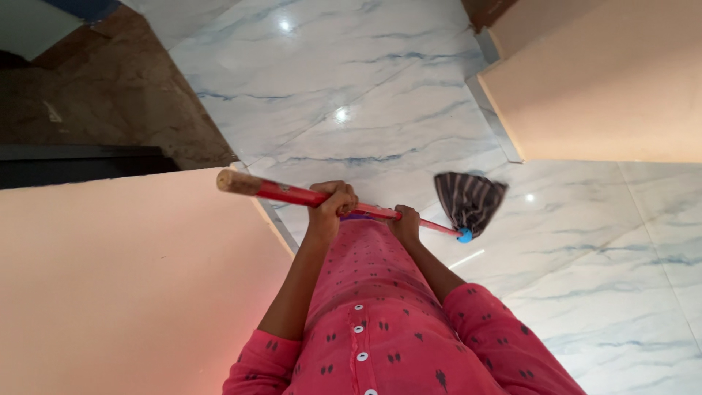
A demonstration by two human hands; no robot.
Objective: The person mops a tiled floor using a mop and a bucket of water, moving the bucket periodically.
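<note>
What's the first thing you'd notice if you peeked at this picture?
The red mop handle crosses the middle, gripped by the left hand near its wooden end and the right hand lower down. Its dark striped cloth head rests on the shiny white marble floor. Peach walls stand on both sides.

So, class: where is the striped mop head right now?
In the head view, the mop head sits right of centre on the white marble floor, at the red handle's far end, just beyond the right hand.
</note>
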